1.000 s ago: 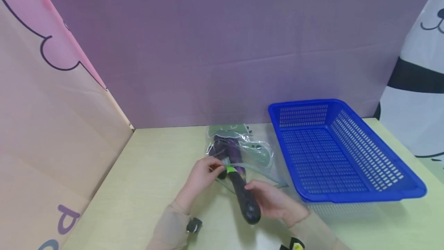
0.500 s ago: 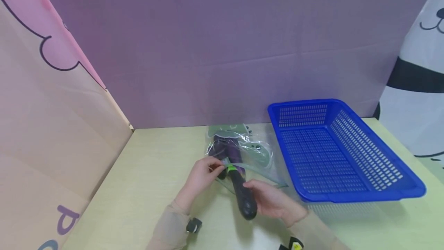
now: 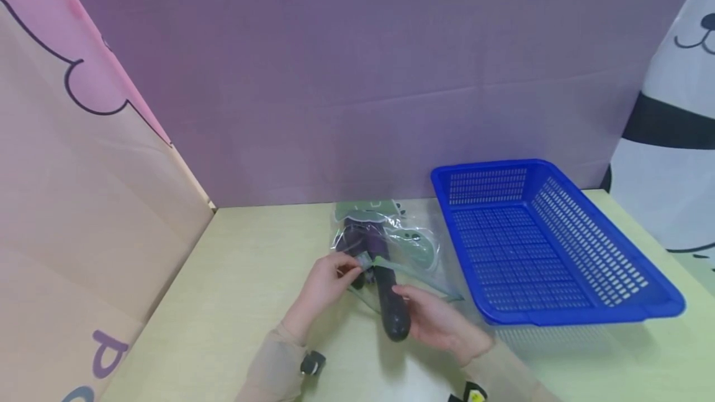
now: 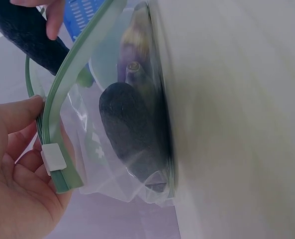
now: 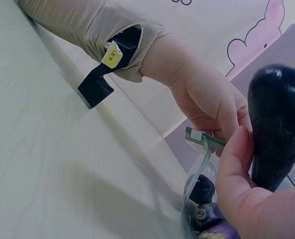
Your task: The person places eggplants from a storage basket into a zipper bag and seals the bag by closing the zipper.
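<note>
My right hand (image 3: 438, 321) grips a long, nearly black eggplant (image 3: 394, 312) by its thicker near end. Its pale green stem end lies at the mouth of a clear zip bag (image 3: 416, 275) with a green rim. On the bag's left side my left hand (image 3: 328, 276) pinches one rim edge, near the white slider (image 4: 53, 158), and the mouth gapes. Inside, the left wrist view shows a dark eggplant (image 4: 127, 129) and purple ones with pale ends (image 4: 136, 42). The right wrist view shows my thumb and fingers around the held eggplant (image 5: 276, 119).
A blue perforated basket (image 3: 525, 253) stands to the right, close to the bag. The pale tabletop (image 3: 251, 278) extends left of the bag. A purple backdrop (image 3: 363, 79) rises behind, with printed panels (image 3: 72, 172) at the sides.
The held eggplant has moved forward and slightly left, its stem end going further into the bag's mouth. My right hand has shifted slightly with it. My left hand has stayed on the rim.
</note>
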Tool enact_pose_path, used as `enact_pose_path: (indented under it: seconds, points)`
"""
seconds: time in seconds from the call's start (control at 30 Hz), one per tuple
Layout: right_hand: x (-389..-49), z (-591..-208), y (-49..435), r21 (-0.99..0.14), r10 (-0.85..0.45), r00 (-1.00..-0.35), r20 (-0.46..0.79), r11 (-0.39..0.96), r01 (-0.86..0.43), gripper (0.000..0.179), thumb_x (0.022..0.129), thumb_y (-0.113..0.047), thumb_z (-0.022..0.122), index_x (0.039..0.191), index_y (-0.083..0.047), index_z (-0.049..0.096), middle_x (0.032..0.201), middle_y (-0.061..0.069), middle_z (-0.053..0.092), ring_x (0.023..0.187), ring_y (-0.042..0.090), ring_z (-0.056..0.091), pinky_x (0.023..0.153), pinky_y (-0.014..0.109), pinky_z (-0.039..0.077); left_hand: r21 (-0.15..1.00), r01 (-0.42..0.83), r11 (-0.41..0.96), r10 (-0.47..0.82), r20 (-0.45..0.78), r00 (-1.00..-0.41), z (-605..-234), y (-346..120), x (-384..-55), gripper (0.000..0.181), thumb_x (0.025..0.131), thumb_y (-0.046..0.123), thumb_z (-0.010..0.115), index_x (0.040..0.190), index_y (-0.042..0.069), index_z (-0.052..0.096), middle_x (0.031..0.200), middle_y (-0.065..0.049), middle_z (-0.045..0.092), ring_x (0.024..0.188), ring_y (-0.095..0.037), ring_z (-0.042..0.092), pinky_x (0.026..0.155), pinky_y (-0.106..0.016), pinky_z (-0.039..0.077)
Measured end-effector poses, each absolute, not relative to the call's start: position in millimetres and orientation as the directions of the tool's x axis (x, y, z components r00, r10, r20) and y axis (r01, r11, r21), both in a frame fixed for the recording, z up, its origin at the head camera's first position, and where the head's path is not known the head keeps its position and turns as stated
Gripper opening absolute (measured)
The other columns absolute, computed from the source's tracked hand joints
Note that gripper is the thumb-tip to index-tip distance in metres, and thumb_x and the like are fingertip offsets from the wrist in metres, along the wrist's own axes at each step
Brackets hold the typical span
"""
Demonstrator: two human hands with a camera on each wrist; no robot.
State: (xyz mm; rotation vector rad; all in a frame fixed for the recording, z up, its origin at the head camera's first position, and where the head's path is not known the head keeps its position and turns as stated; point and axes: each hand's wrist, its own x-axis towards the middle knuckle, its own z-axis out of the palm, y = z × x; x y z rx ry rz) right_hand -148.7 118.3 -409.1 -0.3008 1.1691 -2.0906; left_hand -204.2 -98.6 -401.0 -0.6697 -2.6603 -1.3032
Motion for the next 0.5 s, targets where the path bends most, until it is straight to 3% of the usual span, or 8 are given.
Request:
enact_pose_path:
  seconds: [0.17, 0.43, 0.5]
  points:
    - [-147.0, -409.7, 116.0, -0.815, -0.628, -0.757, -0.18, -0.335, 0.472, 0.07, 0.1, -0.034, 0.042, 0.145, 0.005, 0.005, 0.114, 0.003, 0.046, 0.095, 0.005, 0.054, 0.084, 0.018, 0.049, 0.737, 0.419, 0.531, 0.335, 0.272, -0.902, -400.5, -99.1, -203.4, 0.007, 0.084, 0.003, 0.066, 0.09, 0.003, 0.069, 0.086, -0.009, 0.068, 0.075, -0.015, 0.061, 0.067, -0.019, 0.051]
    - [-144.2, -403.9, 114.1, -0.758, -0.562, -0.799, -0.215, -0.419, 0.499, 0.039, 0.103, -0.025, 0.032, 0.136, -0.006, 0.027, 0.113, 0.003, 0.049, 0.094, 0.006, 0.058, 0.082, 0.019, 0.051, 0.739, 0.402, 0.541, 0.328, 0.255, -0.91, -399.6, -99.1, -203.0, 0.006, 0.084, 0.005, 0.066, 0.09, 0.004, 0.069, 0.085, -0.007, 0.068, 0.073, -0.013, 0.06, 0.066, -0.018, 0.051]
    - [-144.7, -403.7, 114.1, -0.746, -0.559, -0.802, -0.209, -0.439, 0.501, 0.038, 0.102, -0.022, 0.032, 0.136, -0.006, 0.026, 0.113, 0.002, 0.05, 0.093, 0.007, 0.057, 0.082, 0.02, 0.051, 0.738, 0.406, 0.539, 0.332, 0.257, -0.908, -399.9, -99.4, -203.0, 0.006, 0.085, 0.005, 0.066, 0.09, 0.003, 0.069, 0.085, -0.007, 0.067, 0.073, -0.014, 0.06, 0.066, -0.018, 0.051]
